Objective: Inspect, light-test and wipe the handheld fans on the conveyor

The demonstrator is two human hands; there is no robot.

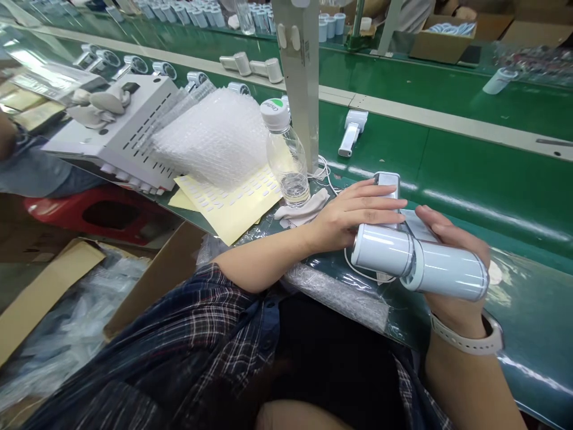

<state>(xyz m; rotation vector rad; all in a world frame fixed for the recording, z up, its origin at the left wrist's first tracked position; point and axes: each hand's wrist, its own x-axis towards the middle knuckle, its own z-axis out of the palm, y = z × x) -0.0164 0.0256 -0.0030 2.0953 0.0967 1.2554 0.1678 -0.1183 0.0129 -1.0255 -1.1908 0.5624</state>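
Observation:
Two light blue plastic devices with round barrels and flat handles are between my hands, at the right of the head view. My left hand [353, 215] lies over the handle of the left device [385, 248], its fingers stretched across it. Wrapped behind the right device [450, 270] is my right hand [465, 242], with a pale band on its wrist; part of its fingers is hidden by the device. The barrels meet end to end or nearly so. A thin white cable [364, 276] curves below the left device.
A water bottle [290, 161] stands on a cloth [304, 208] beside a metal post [304, 83]. Left are bubble wrap [219, 134], a yellow label sheet [233, 209] and a white machine [129, 119]. Another device [353, 131] lies on the green belt [403, 155].

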